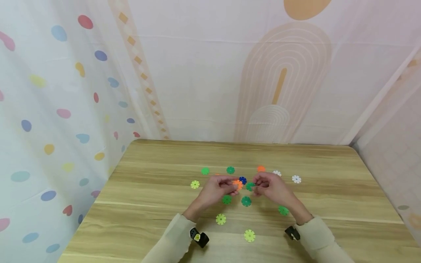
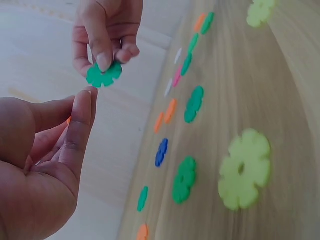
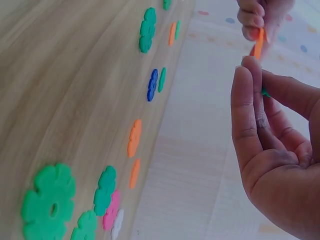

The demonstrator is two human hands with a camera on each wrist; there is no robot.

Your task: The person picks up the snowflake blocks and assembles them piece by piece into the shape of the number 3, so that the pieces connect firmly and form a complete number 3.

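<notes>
Both hands hover close together over the middle of the wooden table (image 1: 158, 204). My left hand (image 1: 233, 187) pinches an orange flower-shaped plastic disc (image 1: 237, 183) between thumb and fingers; in the right wrist view the orange disc (image 3: 258, 44) shows edge-on in those fingertips. My right hand (image 1: 256, 187) pinches a green disc (image 1: 250, 186), and in the left wrist view the green disc (image 2: 103, 75) faces the camera. The two discs sit a little apart, nearly touching.
Several loose discs lie around the hands: a blue one (image 1: 242, 180), green ones (image 1: 246, 201) (image 1: 283, 210), yellow-green ones (image 1: 220, 219) (image 1: 249, 235), white ones (image 1: 296, 179) and an orange one (image 1: 261, 168). Patterned fabric walls enclose the table on three sides.
</notes>
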